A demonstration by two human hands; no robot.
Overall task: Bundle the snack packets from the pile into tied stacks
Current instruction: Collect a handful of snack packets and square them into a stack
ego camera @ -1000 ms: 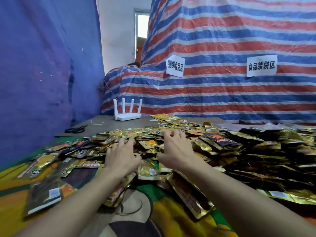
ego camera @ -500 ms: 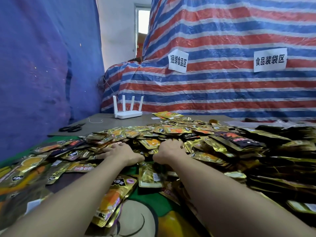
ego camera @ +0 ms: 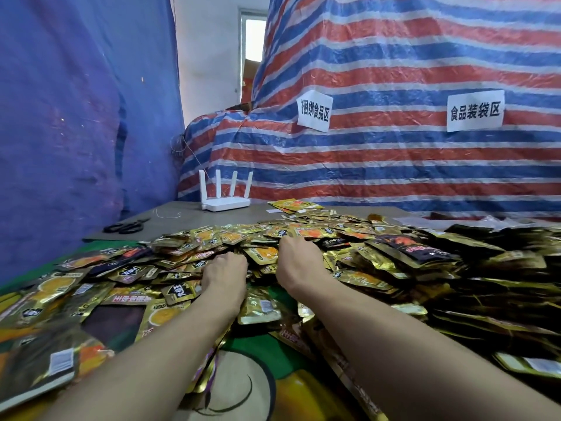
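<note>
While the left hand [ego camera: 225, 272] and right hand [ego camera: 299, 262] dug side by side into shiny gold foil snack packets [ego camera: 230, 237] mid-frame, their grip was hidden.

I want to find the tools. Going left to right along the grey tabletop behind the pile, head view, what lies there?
Black-handled scissors → thin pale loop of string → white router with four upright antennas → a few yellow snack packets lying flat.
</note>
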